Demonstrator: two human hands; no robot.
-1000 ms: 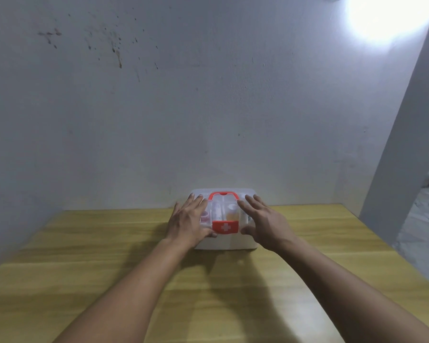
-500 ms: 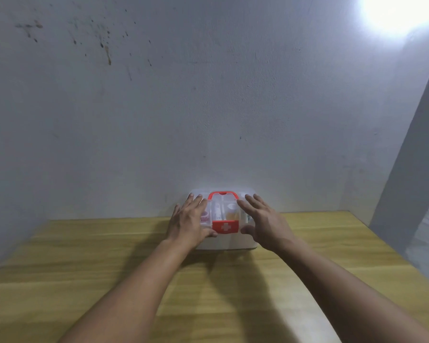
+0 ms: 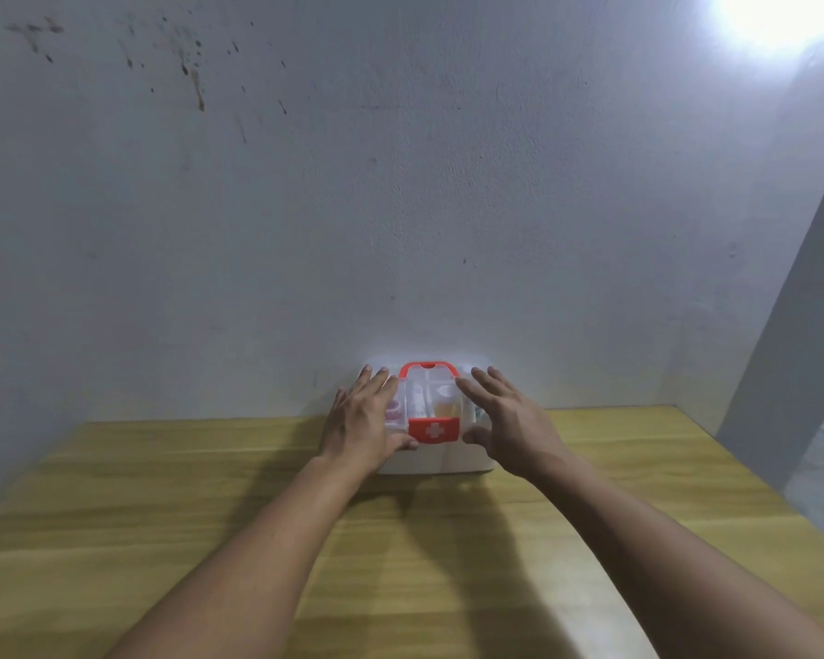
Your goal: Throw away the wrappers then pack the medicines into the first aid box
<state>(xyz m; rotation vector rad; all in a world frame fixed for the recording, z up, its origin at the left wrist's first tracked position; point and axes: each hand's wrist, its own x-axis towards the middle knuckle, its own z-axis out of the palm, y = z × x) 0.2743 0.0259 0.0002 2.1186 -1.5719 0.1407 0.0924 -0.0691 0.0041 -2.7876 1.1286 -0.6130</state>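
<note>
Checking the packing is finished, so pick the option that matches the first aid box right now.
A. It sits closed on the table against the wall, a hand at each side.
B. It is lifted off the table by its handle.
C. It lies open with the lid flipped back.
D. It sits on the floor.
A: the first aid box rests closed on the table, red latch down, left hand and right hand flanking it.

A wooden surface (image 3: 163,539) fills the near scene, meeting a pale wall (image 3: 400,206) at its far edge. Dark stains (image 3: 196,83) mark the wall's upper left; a bright light (image 3: 776,16) glares at upper right.
</note>
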